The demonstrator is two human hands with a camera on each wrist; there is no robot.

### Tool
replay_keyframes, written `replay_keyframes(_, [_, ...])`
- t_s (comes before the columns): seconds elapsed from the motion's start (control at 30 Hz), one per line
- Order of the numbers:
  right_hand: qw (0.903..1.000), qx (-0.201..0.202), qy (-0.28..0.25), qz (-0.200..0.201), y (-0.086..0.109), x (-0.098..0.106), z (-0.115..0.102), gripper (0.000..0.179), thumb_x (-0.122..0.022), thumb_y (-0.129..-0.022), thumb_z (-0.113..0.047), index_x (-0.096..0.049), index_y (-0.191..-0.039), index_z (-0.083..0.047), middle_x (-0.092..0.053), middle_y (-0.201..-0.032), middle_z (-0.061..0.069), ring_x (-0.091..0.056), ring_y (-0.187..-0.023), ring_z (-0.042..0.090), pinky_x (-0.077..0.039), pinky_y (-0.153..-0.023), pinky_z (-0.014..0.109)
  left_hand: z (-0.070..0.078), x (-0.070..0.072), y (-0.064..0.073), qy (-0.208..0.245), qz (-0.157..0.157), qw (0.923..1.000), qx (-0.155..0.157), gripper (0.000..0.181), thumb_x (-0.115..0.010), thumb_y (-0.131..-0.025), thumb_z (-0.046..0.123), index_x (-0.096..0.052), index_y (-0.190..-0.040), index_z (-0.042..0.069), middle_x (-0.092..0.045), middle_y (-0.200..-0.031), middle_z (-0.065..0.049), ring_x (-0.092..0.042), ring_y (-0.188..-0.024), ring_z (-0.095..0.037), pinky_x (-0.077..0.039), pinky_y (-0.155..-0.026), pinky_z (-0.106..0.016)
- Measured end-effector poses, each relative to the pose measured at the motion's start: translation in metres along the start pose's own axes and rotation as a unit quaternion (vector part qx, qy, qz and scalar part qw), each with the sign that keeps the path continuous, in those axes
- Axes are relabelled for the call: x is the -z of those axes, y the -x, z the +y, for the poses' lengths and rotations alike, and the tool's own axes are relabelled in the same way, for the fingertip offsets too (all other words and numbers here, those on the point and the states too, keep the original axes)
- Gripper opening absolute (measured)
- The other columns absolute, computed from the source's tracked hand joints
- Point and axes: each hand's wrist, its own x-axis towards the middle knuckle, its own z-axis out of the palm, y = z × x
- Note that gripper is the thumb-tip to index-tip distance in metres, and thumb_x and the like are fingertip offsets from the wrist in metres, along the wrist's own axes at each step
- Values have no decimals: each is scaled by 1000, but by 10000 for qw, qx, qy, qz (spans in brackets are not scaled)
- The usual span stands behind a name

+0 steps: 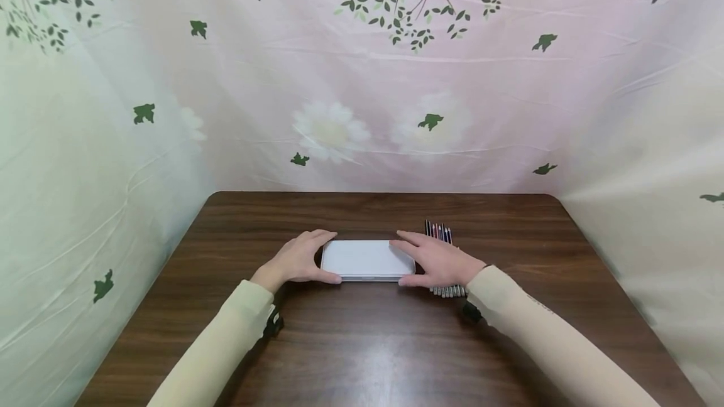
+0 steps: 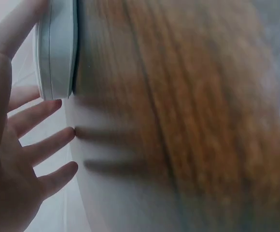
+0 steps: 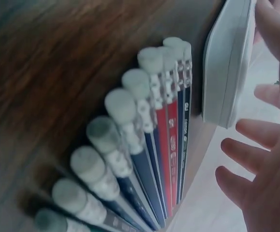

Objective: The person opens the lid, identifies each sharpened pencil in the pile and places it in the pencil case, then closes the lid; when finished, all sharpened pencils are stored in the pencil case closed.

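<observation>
A white rectangular case with a seam along its side lies flat on the table. My left hand grips its left end, thumb along the front edge and fingers reaching to the back corner. At the other end my right hand holds the case, thumb at the front corner and a finger over the lid. The left wrist view shows the rounded end of the case between thumb and spread fingers. Beside the right hand, partly hidden under it, lies a row of pencils with white erasers.
The dark wood-grain table has rounded far corners. A pale curtain printed with leaves and flowers hangs behind it and along both sides. Dark wrist devices, one of them a black camera, sit under the sleeves.
</observation>
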Motion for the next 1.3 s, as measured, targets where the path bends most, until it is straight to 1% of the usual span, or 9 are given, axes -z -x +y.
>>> replay_keyframes(0.2, [9999,-18,-115,-84,-1,-6,-1,76,-70,-97,-57,-49,-156,-12,-40,-164,20,-48,-146,36,-48,-111,50,2,-2,1,-180,25,9997,-167,111,-83,-72,74,-49,-157,12,-52,-157,-6,-48,-142,-32,-41,-115,-55])
replay_keyframes(0.3, [9999,4,-135,19,-2,-8,-1,73,-72,-98,-52,-51,-154,-11,-42,-163,20,-49,-145,36,-49,-111,49,4,-2,0,-157,60,9998,-140,107,-85,-73,69,-50,-157,11,-54,-154,-6,-49,-140,-30,-43,-114,-52])
replay_keyframes(0.47, [9998,136,-26,136,-4,-10,0,72,-74,-96,-51,-53,-152,-10,-46,-159,24,-55,-139,37,-51,-108,48,8,-2,-1,-170,20,9999,-19,104,-87,-74,64,-51,-155,10,-55,-153,-8,-50,-140,-30,-44,-114,-49])
replay_keyframes(0.57, [9993,284,154,166,-6,-10,0,70,-74,-96,-50,-56,-150,-9,-50,-155,26,-61,-132,37,-55,-104,47,10,-2,-2,-198,-12,9998,-25,102,-88,-74,62,-52,-153,8,-56,-151,-9,-52,-138,-30,-45,-113,-49])
replay_keyframes(0.63, [9988,405,210,170,-7,-9,-1,67,-75,-97,-47,-58,-148,-7,-53,-151,29,-67,-123,37,-58,-98,45,11,-2,-3,-194,-16,9998,-42,101,-89,-73,60,-53,-152,8,-57,-148,-10,-54,-136,-30,-46,-112,-48])
replay_keyframes(0.8, [9981,596,117,-36,-14,-3,-3,61,-76,-97,-43,-63,-142,-4,-57,-145,30,-75,-102,31,-62,-88,41,9,-4,-4,-154,19,9999,-41,100,-91,-72,57,-54,-151,8,-59,-143,-7,-57,-130,-26,-48,-109,-46])
replay_keyframes(0.93, [9978,598,-66,-283,-19,0,-2,59,-77,-96,-43,-64,-140,-5,-59,-144,29,-75,-99,24,-62,-88,37,8,-5,-3,-115,81,9998,-102,99,-92,-71,57,-55,-150,8,-61,-140,-6,-59,-126,-25,-49,-107,-45])
replay_keyframes(1.17, [9965,609,-355,-445,-25,4,1,56,-80,-94,-40,-66,-136,-6,-63,-136,19,-64,-76,8,-59,-76,27,8,-3,-4,-162,255,9991,-284,99,-94,-68,56,-59,-145,5,-64,-135,-8,-62,-120,-26,-52,-104,-44])
replay_keyframes(1.3, [9956,701,-428,-447,-27,5,6,55,-79,-95,-39,-66,-136,-5,-64,-136,18,-62,-77,6,-57,-75,25,7,-4,-6,-206,281,9989,-318,99,-93,-68,57,-59,-145,5,-64,-134,-8,-63,-118,-25,-52,-102,-44])
